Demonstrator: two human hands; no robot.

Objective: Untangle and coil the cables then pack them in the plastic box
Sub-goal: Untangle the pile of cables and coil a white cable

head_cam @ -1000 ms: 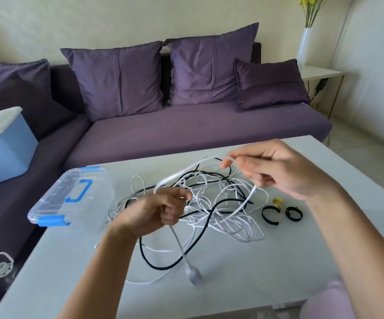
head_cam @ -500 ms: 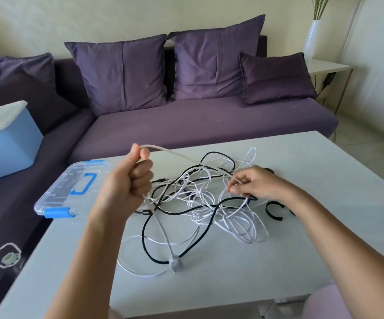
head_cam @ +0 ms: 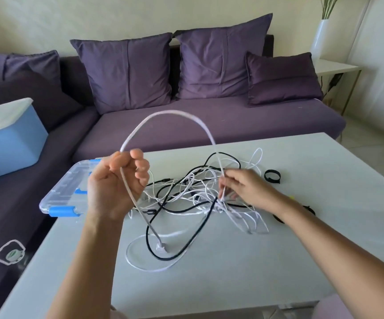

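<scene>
Living room, with a purple sofa (head_cam: 209,125) along the back wall and a white table (head_cam: 301,261) in front of it. Across the table's middle, a tangle of cables (head_cam: 186,196), white and black, none coiled. At the far left corner, right on the edge, the plastic box (head_cam: 62,194): clear, lid on, blue latches, just beside the tangle. Near half of the table bare except for one loose white loop and one black loop. Right side free out to its edge, beyond the black straps (head_cam: 272,175) lying next to the heap.

Left hand (head_cam: 115,187) raised in front of the box, palm toward the camera, fingers curled round a white cable (head_cam: 170,112), thumb and forefinger pinching it at the top. From that grip, up in a tall arch over the tangle and down to the right hand (head_cam: 244,187), low in the heap, fingertips pinching the same cable at its entry into the knot. Below the left hand, straight down to a plug (head_cam: 161,247) resting on the table near the front loops.

On the sofa at left, a blue bin (head_cam: 9,139) with a white lid. At far right, a side table (head_cam: 334,66) with a white vase (head_cam: 322,38).

Half a second ago: a low, nearly flat run of cable between the hands, and the left hand a fist seen from the back. Now the slack bowed up into the arch and the palm turned. Right hand in much the same spot, with plug and box unmoved.
</scene>
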